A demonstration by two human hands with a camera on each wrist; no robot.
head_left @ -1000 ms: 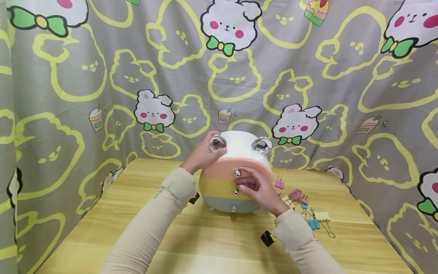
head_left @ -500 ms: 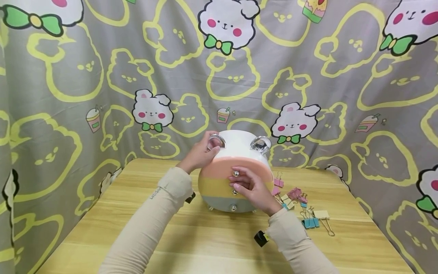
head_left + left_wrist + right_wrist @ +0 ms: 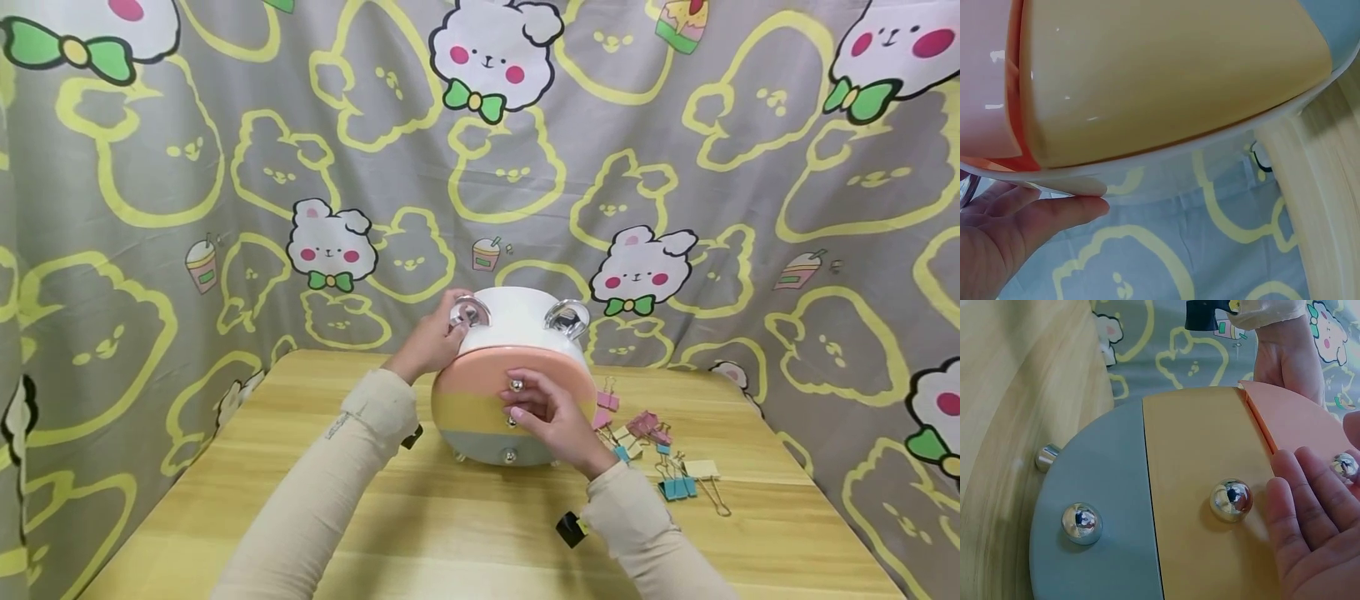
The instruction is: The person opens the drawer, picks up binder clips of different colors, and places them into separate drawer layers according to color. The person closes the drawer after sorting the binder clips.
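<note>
A small rounded drawer cabinet (image 3: 517,317) stands on the table, with a white body, two silver ears and three drawers. The coral top drawer (image 3: 476,367) sticks out slightly past the yellow drawer (image 3: 1200,444) and the grey-blue drawer (image 3: 1104,481). My left hand (image 3: 431,337) holds the cabinet at its upper left, around the silver ear (image 3: 469,312); one finger lies along the white side in the left wrist view. My right hand (image 3: 558,421) pinches the coral drawer's silver knob (image 3: 1344,465), its other fingers extended before the yellow drawer.
Several pink, yellow and blue binder clips (image 3: 678,487) lie on the wooden table (image 3: 450,533) right of the cabinet. Black wrist devices (image 3: 572,528) show beside both sleeves. A patterned curtain (image 3: 420,167) hangs behind and at both sides.
My left thumb has shifted from across the front of the ear to its outer side. My right fingers have moved slightly left at the top knob. The head view has shifted a little.
</note>
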